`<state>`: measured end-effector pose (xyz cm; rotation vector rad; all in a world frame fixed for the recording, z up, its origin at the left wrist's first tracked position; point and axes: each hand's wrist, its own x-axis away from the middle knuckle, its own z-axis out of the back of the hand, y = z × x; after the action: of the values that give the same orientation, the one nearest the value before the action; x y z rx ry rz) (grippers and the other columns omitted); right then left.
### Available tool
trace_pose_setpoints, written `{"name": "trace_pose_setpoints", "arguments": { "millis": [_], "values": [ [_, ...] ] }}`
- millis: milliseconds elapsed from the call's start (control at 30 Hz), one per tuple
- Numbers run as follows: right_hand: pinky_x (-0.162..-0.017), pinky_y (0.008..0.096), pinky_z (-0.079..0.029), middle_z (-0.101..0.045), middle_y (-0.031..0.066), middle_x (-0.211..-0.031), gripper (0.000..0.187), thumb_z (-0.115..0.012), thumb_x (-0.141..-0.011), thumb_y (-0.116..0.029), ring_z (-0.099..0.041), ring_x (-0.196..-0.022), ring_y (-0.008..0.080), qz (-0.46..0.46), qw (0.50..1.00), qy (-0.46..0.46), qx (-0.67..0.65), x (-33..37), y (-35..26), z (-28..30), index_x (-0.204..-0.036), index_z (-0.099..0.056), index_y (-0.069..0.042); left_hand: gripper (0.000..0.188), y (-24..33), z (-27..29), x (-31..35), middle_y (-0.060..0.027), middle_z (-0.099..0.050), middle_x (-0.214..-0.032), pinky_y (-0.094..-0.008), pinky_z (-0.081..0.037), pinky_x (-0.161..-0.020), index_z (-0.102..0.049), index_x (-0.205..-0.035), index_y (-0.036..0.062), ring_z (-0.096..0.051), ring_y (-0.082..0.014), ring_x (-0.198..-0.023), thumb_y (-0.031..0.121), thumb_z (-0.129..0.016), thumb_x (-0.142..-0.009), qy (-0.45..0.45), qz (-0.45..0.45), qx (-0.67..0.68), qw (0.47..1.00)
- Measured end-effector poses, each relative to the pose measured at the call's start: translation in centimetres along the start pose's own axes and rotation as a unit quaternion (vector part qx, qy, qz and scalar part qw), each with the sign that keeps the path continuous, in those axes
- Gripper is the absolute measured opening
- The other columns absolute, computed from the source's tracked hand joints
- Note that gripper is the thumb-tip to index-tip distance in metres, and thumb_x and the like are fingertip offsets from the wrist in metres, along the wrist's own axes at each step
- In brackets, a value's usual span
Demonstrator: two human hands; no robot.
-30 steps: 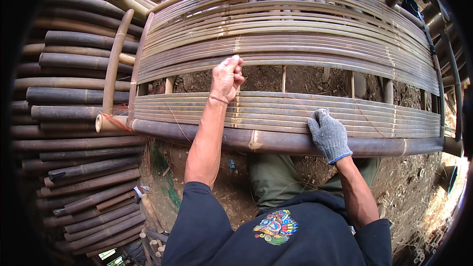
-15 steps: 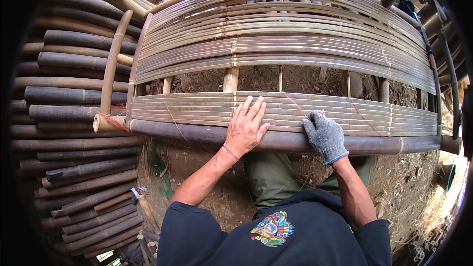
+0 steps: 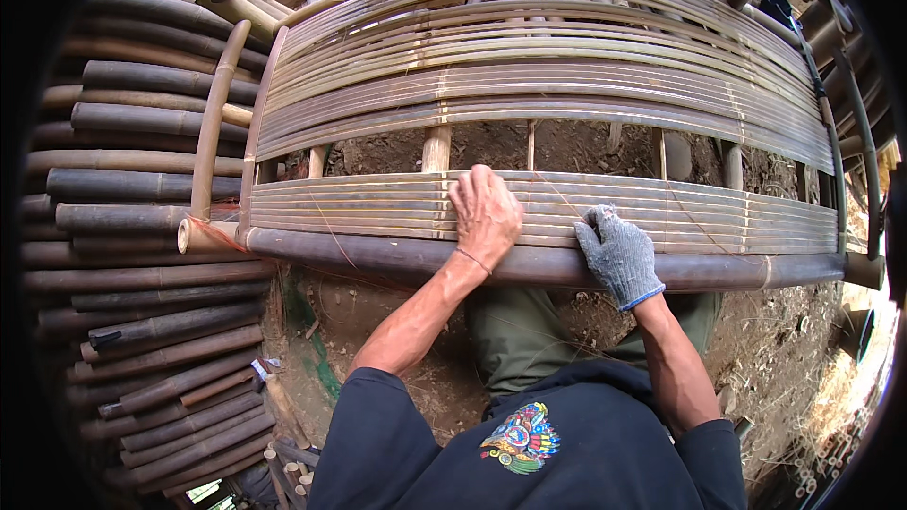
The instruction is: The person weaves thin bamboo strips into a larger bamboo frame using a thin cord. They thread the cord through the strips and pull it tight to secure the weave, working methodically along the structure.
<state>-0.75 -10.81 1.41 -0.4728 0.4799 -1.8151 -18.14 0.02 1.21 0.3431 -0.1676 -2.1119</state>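
Observation:
Bamboo slats [image 3: 605, 196] lie side by side along the near part of a bamboo bench frame, behind its thick dark front pole [image 3: 397, 255]. My left hand [image 3: 487, 217] is bare and rests on these slats with its fingers bent down against them, the tips partly hidden. In a grey knitted glove, my right hand [image 3: 619, 257] is closed over the front edge of the slats. A thin reddish string [image 3: 557, 192] runs from the slats' far edge to its fingertips. Another string [image 3: 331, 227] crosses the slats farther left.
Beyond a gap, more slats [image 3: 567, 85] fill the back of the bench seat, with crossbars [image 3: 436, 148] showing between. A curved bamboo armrest [image 3: 219, 113] rises at the left end. Dark bamboo poles [image 3: 151, 184] are stacked on the left. Dirt ground [image 3: 756, 359] lies below.
My left hand has slid a little right, and its fingers have gone from stretched flat to bent. The gloved hand has shifted slightly left, still closed.

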Motion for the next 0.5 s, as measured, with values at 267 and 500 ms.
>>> {"name": "trace_pose_setpoints", "arguments": {
  "millis": [267,500],
  "values": [
    [-0.067,0.0491,-0.053,-0.069,0.0168,-0.083,0.026,-0.06,-0.093,-0.036,-0.068,-0.076,0.0377,-0.003,1.0,-0.005,0.002,-0.1,-0.4,0.5,-0.094,-0.063,-0.009,0.039,-3.1,6.4,-5.5,-0.0104,-0.062,-0.086,-0.0386,-0.052,-0.085,-0.057,-0.08,0.0027,-0.065,-0.025,-0.091,0.026,-0.04,-0.106,0.056,-0.001,0.591,0.805],
    [-0.074,0.0476,-0.053,-0.069,0.0157,-0.087,0.031,-0.064,-0.087,-0.038,-0.068,-0.083,0.0371,-0.037,0.996,-0.066,-0.035,-0.9,-0.8,1.3,-0.091,-0.065,-0.008,0.035,-9.0,-1.1,-6.8,-0.0157,-0.074,-0.092,-0.0375,-0.053,-0.079,-0.073,-0.099,0.0031,-0.07,-0.0254,-0.083,0.035,-0.062,-0.091,-0.207,0.078,0.177,0.959]
  ]
}}
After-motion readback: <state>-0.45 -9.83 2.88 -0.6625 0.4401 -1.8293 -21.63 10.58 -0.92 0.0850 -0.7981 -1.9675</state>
